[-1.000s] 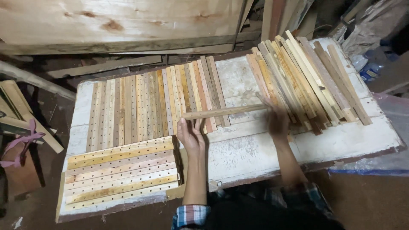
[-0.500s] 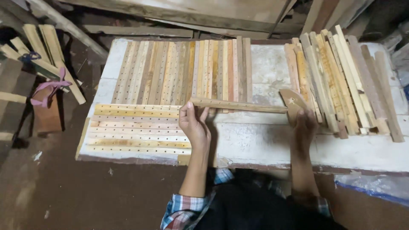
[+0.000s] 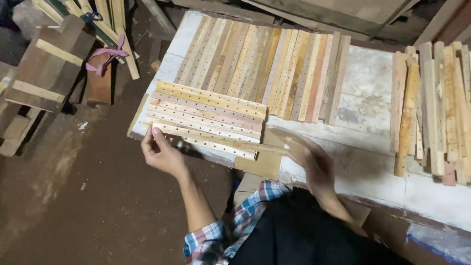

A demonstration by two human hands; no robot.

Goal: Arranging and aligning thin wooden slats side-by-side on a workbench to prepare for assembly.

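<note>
My left hand [image 3: 160,151] pinches the left end of a thin wooden strip [image 3: 223,143], and my right hand [image 3: 312,165] grips its right end. The strip lies along the near edge of a row of several perforated wooden slats [image 3: 208,112] laid crosswise on the white worktable [image 3: 373,147]. Behind that row, several more perforated slats [image 3: 267,71] lie side by side, pointing away from me.
A loose heap of plain wooden sticks [image 3: 431,105] covers the table's right end. Wood offcuts and a block tied with pink ribbon [image 3: 100,73] lie on the dirt floor at left. Timber planks lean behind the table.
Both hands carried the strip from the table's middle leftward and nearer, down to the front edge of the crosswise slat row. The view swung left.
</note>
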